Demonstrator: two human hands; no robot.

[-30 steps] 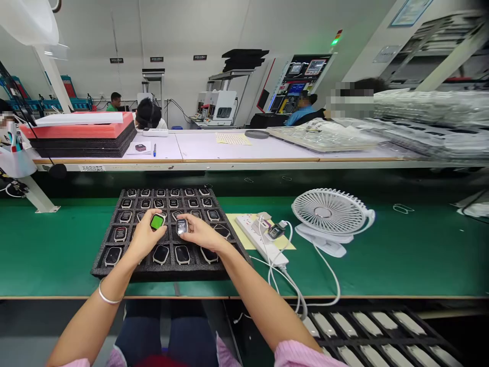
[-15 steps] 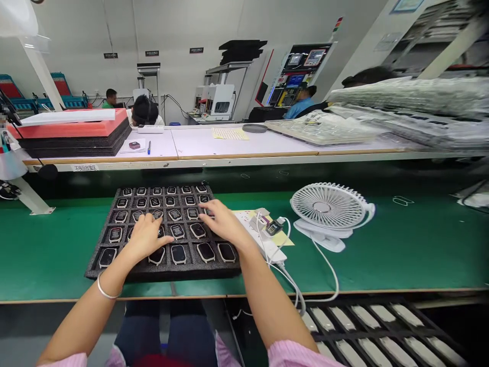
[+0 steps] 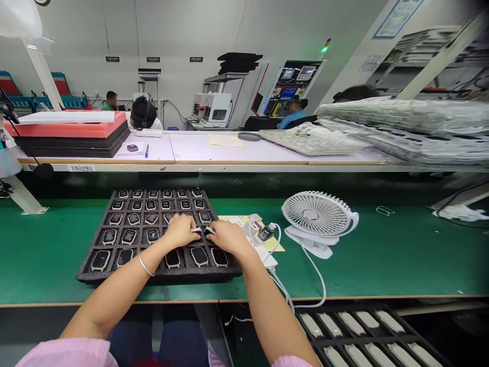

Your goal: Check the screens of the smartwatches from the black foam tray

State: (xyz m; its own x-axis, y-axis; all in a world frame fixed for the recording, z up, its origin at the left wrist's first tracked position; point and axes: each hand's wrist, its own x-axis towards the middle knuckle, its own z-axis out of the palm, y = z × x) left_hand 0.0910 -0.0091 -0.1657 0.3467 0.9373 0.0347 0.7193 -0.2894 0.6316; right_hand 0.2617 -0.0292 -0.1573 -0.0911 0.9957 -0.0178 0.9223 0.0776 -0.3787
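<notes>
A black foam tray point(image 3: 84, 269) lies on the green bench, its square pockets holding rows of strapless smartwatches with dark screens. Over its right half, my left hand point(image 3: 179, 232) has its fingers closed on a smartwatch point(image 3: 196, 232) in the second row from the front. Just to the right, my right hand point(image 3: 229, 238) pinches another smartwatch point(image 3: 209, 232). My fingers partly cover both watches, and the two hands are close together but apart. A few watches lie hidden under my left hand and forearm.
Right of the tray are a white power strip point(image 3: 266, 259) with cables and a white fan point(image 3: 316, 216). A shelf point(image 3: 191, 153) behind bears red and black foam point(image 3: 76, 131) and stacked plastic trays point(image 3: 401, 122). Another tray of pale pieces point(image 3: 353, 326) sits below, right. People work beyond.
My left hand has moved right across the tray, and its spread fingers have closed on a watch. My right hand has come slightly nearer and closed on the neighbouring watch.
</notes>
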